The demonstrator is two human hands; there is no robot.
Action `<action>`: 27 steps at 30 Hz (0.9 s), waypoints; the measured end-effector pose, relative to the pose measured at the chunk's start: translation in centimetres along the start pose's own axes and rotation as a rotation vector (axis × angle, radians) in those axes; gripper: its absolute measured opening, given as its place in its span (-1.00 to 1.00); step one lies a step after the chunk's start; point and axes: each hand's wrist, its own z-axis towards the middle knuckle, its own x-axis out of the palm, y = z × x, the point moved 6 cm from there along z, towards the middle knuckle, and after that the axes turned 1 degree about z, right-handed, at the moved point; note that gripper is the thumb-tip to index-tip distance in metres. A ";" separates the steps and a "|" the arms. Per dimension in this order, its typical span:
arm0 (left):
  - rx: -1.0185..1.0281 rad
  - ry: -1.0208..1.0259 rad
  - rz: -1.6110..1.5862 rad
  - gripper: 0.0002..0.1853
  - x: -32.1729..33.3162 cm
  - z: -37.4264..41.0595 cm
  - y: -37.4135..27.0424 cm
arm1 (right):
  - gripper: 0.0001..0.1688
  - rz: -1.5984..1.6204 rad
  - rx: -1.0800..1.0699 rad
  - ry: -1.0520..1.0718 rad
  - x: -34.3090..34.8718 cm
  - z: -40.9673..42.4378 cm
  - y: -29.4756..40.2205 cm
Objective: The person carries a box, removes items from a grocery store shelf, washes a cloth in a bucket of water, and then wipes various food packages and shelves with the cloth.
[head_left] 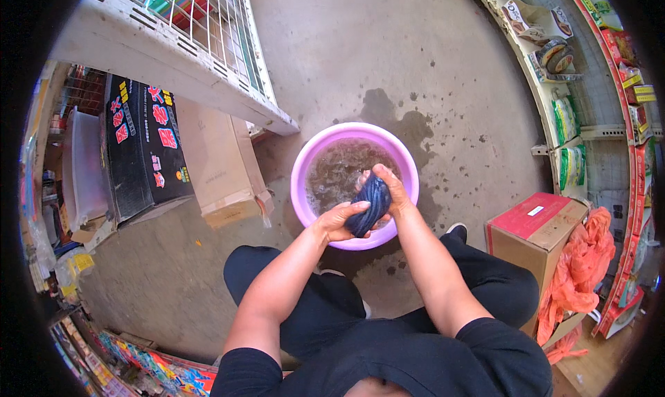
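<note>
A round pink-purple plastic basin stands on the concrete floor before me, with murky, sudsy water inside. Over its near right part I hold a bunched, wet-looking dark blue cloth between both hands. My left hand cups the cloth from the lower left, its thumb on top. My right hand grips the upper right side, with some fingers hidden behind the cloth. The cloth is folded into a tight bundle and is above the water.
Wet patches mark the floor beyond the basin. A white metal rack and cardboard cartons are at left. To the right are a red-topped cardboard box, orange plastic bags and stocked shelves.
</note>
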 end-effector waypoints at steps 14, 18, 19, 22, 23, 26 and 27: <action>0.428 -0.741 1.893 -0.32 -0.3 -0.3 -2.7 | -0.70 -0.040 0.169 -0.401 -5.5 0.9 -2.7; 0.445 -0.494 1.366 -0.38 -1.7 0.4 -3.1 | -0.76 -0.242 0.002 -0.444 -2.6 -2.4 0.3; 0.296 -0.468 1.125 -0.39 -2.4 0.7 -3.1 | -0.77 -0.428 -0.138 -0.401 -2.8 -2.3 1.3; 0.158 -0.819 0.556 -0.21 -3.9 -0.4 -2.9 | -0.80 -1.049 -0.509 -0.329 0.9 -3.5 3.6; -0.010 -0.778 0.173 -0.22 -5.4 -0.1 -1.5 | -0.78 -1.230 -0.579 -0.327 3.1 -4.1 3.1; 0.098 -0.357 -0.296 -0.31 -4.0 1.5 -1.3 | -0.77 -1.418 -0.748 -0.060 8.6 -6.1 2.0; 0.164 -0.442 -0.258 -0.37 -3.0 1.2 -2.2 | -0.80 -1.362 -0.753 -0.037 9.6 -6.8 1.9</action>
